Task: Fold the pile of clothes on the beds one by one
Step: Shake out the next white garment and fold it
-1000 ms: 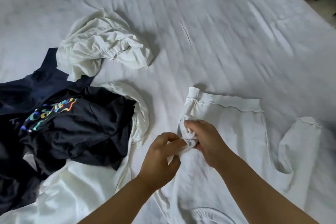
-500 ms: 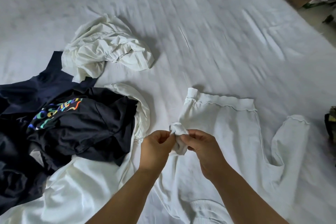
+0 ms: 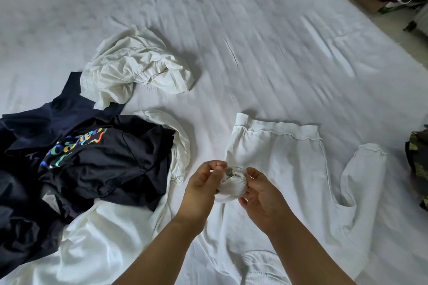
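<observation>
Both hands met over the near middle of the bed (image 3: pixel 266 41), working a small white rolled sock (image 3: pixel 232 184) between them. The left hand (image 3: pixel 203 183) had its fingers curled against the sock's left side, thumb and fingertips pinching at the gathered opening on top. The right hand (image 3: pixel 260 194) cupped the sock from the right and below, its fingers curled round the ribbed bundle (the opening showed a greyish inside).

Beneath the hands a white sweatshirt (image 3: pixel 289 169) lay spread flat on the bed, its ribbed hem toward the far side and one sleeve bent out to the right. To the left lay the unfolded pile: a black shirt with rainbow lettering (image 3: pixel 99 157) on top of navy cloth, with a white garment (image 3: pixel 99 238) under its near edge. A crumpled cream garment (image 3: pixel 139 65) sat just beyond the pile, touching the navy cloth. A camouflage cloth (image 3: pixel 419 157) showed at the right edge.
</observation>
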`<state>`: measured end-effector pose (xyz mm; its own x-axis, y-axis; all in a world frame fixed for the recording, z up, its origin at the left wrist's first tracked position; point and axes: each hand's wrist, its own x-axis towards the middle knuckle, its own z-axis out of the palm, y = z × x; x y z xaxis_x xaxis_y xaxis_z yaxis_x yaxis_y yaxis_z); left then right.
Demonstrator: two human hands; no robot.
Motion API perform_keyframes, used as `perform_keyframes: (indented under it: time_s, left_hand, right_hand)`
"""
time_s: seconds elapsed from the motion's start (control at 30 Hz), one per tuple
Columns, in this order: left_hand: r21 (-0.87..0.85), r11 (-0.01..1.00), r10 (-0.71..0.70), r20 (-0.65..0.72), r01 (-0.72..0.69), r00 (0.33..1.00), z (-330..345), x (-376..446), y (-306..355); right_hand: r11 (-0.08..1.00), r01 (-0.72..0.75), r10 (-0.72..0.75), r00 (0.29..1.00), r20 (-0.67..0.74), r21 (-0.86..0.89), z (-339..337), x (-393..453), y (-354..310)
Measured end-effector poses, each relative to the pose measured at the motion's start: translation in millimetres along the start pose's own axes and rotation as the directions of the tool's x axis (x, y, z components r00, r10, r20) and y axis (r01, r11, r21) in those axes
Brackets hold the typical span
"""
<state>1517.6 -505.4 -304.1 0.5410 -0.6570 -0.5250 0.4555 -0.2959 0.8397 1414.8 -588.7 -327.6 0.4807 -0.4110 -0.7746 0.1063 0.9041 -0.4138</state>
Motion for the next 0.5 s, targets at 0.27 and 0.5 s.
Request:
perform_keyframes:
  time_s: [0.27, 0.5]
  left_hand:
    - [0.300, 0.954, 0.073, -0.219, -0.004, 0.973, 2.3, -0.6, 1.1]
    - [-0.044, 0.966, -0.259, -0.185, 0.255, 0.948, -1.5, 5.6, 3.7]
  right_hand:
    - [0.991, 0.133, -0.130, 0.984, 0.120, -0.021, 1.9, -6.1, -4.3]
    - [0.892, 0.274, -0.259, 0.962, 0.092, -0.359, 2.5, -9.5, -1.6]
